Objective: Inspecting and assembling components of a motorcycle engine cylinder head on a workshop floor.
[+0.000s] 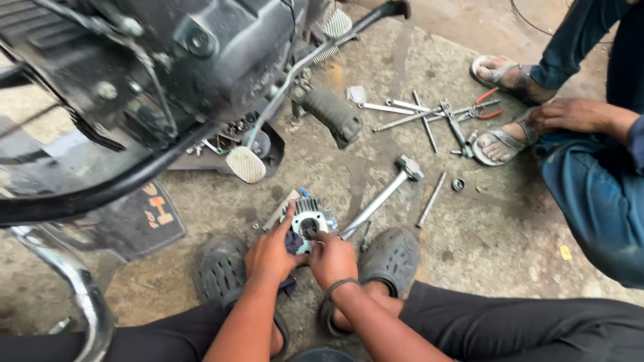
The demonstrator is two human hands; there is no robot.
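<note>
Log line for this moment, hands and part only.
left hand: wipes with dark cloth | right hand: steadies finned metal part | part: on concrete floor | hammer: beside, untouched

The finned engine part is shiny silver metal. The cloth looks soft and dark (blue). The floor is rough, dirty concrete.

One head-worn view, looking steeply down from a crouch, close above the concrete floor, facing the motorcycle engine just ahead.
</note>
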